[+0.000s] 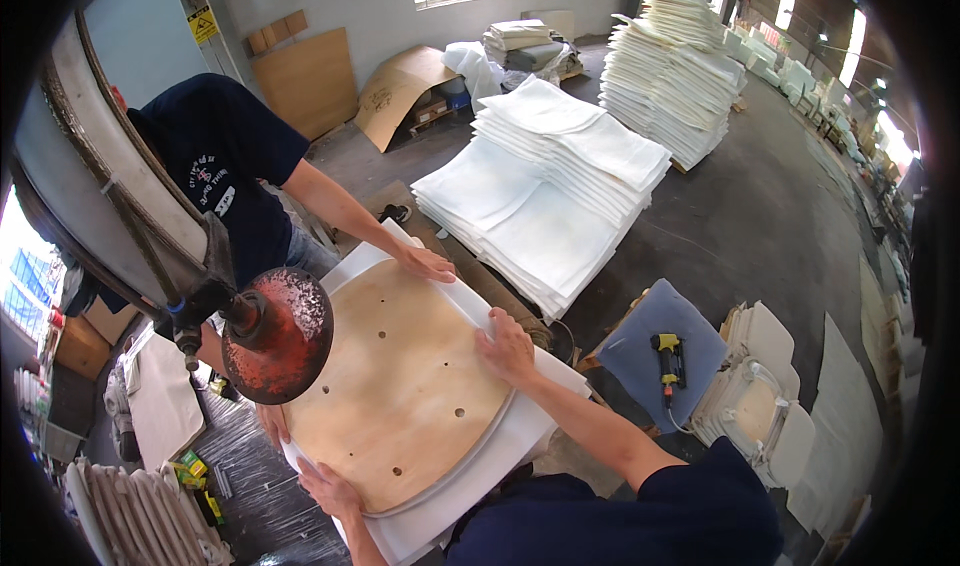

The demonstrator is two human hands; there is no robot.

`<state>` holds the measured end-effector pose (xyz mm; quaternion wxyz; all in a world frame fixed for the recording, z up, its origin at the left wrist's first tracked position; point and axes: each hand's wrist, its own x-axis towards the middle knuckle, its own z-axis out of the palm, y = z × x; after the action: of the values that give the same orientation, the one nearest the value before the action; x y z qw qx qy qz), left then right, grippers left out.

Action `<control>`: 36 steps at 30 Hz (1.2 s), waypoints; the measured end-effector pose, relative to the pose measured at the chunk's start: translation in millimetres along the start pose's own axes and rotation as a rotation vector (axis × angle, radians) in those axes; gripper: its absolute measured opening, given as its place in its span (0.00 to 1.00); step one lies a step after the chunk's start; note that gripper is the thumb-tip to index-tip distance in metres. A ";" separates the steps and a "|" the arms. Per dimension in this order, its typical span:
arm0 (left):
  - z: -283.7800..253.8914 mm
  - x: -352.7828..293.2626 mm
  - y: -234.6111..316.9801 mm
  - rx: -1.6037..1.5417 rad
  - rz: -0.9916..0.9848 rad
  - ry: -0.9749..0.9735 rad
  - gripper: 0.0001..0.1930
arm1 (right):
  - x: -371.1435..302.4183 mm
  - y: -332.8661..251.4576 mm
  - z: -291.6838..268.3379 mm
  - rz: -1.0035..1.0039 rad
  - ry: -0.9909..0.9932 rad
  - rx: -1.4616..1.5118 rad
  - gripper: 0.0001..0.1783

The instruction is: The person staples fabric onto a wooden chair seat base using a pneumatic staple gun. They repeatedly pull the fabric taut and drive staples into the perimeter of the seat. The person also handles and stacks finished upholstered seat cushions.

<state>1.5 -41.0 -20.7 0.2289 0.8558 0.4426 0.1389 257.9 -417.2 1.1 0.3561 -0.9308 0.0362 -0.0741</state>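
Note:
A pale plywood panel (415,366) with curved edges and several drilled holes lies on a white foam sheet (500,456). At the panel's right edge, my right hand (508,347) grips it with curled fingers. My left hand (333,490) holds the near left edge, fingers over the rim of wood and foam. Across from me, a co-worker's hand (427,263) lies flat on the far edge. That person's other hand (272,424) touches the left side, partly hidden. A worn red round press head (277,334) on a machine arm hangs over the panel's left part.
Stacked white foam sheets (545,181) stand beyond, with a taller stack (670,76) behind. To my right, a yellow-black nail gun (668,361) lies on a blue-grey pad (650,316), beside piled seat-shaped pieces (755,396). Rolled pale bundles (145,516) are at lower left.

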 end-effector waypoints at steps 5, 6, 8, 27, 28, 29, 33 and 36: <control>4.6 6.7 -11.4 -0.002 0.071 0.004 0.32 | -2.3 4.7 -3.0 -0.011 0.034 0.035 0.29; 2.8 3.6 -9.4 -0.012 0.051 0.012 0.32 | -3.8 6.1 -3.1 -0.025 0.041 0.033 0.29; 4.9 -1.8 -8.0 -0.031 0.045 0.013 0.31 | -3.0 4.7 -4.5 -0.014 0.028 -0.001 0.29; -3.1 -8.4 -10.5 -0.012 0.008 0.041 0.32 | -4.8 4.0 2.4 -0.041 0.005 -0.077 0.37; -3.0 -9.8 -6.4 -0.011 -0.010 0.029 0.32 | -3.3 5.9 2.8 -0.042 0.006 -0.076 0.37; -3.4 -11.8 -2.9 -0.010 -0.028 0.018 0.32 | -1.6 7.5 3.4 -0.043 0.006 -0.075 0.37; -5.0 -14.1 -2.3 0.032 -0.034 0.021 0.32 | 3.7 3.1 6.6 -0.021 -0.033 -0.141 0.41; -4.3 -15.6 1.7 0.054 -0.071 0.017 0.32 | 7.0 -2.6 2.8 0.010 -0.109 -0.172 0.45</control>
<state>-8.2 -53.5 -16.6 0.2068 0.8441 0.4783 0.1260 265.3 -414.3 1.6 0.2767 -0.9604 0.0275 -0.0184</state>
